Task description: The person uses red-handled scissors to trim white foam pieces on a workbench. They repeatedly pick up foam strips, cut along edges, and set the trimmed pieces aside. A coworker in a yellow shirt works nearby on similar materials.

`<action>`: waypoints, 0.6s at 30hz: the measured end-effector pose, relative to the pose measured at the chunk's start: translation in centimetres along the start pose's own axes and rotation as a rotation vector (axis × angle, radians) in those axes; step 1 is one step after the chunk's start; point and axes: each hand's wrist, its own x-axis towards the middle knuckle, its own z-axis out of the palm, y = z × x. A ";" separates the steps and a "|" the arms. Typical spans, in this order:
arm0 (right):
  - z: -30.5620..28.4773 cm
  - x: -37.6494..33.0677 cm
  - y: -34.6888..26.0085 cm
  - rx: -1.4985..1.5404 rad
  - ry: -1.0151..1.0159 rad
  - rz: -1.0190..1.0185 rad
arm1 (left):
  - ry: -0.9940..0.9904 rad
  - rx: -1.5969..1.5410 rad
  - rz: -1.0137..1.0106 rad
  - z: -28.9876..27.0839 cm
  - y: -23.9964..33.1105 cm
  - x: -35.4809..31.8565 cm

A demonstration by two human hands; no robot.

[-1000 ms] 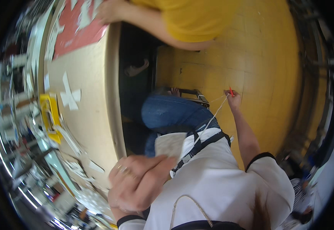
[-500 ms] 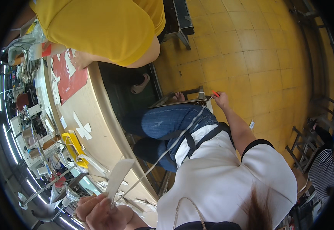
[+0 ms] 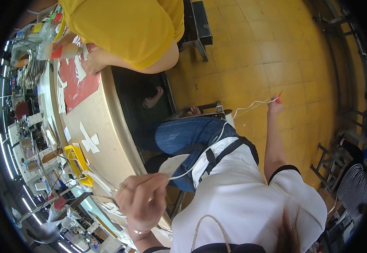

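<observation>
My left hand (image 3: 143,198) is closed at the table's near edge, pinching a flat, white, curved piece (image 3: 174,165). A narrow white strip (image 3: 211,147) runs from beside those fingers across my lap and on toward the right. Out over the floor, my right arm is stretched away from my body. My right hand (image 3: 275,106) is closed on a small orange-red object (image 3: 278,98), too small to name surely. The strip's wavy far end reaches that same hand.
A worktable (image 3: 107,139) on the left bears cross-laid white pieces (image 3: 90,139), a yellow holder (image 3: 79,165) and a red sheet (image 3: 81,90). A co-worker in yellow (image 3: 120,31) has hands on the sheet. Stools (image 3: 329,166) and a striped-clad person (image 3: 356,185) are at right.
My left hand has moved right and upward with the white piece, from over the table to beside my lap. My right hand has swung outward to the right, drawing the strip's end over the floor.
</observation>
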 end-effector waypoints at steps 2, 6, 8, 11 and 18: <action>-0.4 2.8 -3.1 0.322 0.058 0.070 | -0.055 -0.070 0.052 0.9 0.0 0.4; -4.1 9.5 -13.8 0.768 0.035 -0.152 | -0.052 -0.129 0.103 1.8 0.2 1.1; -7.6 12.8 -21.4 0.872 0.135 -0.263 | -0.005 -0.151 0.145 2.0 0.0 1.6; -15.8 16.1 -32.2 0.020 0.537 -0.696 | 0.088 -0.189 0.203 2.3 -0.1 1.9; -25.6 16.8 -44.7 0.162 0.697 -0.914 | 0.181 -0.357 0.233 2.2 0.8 1.7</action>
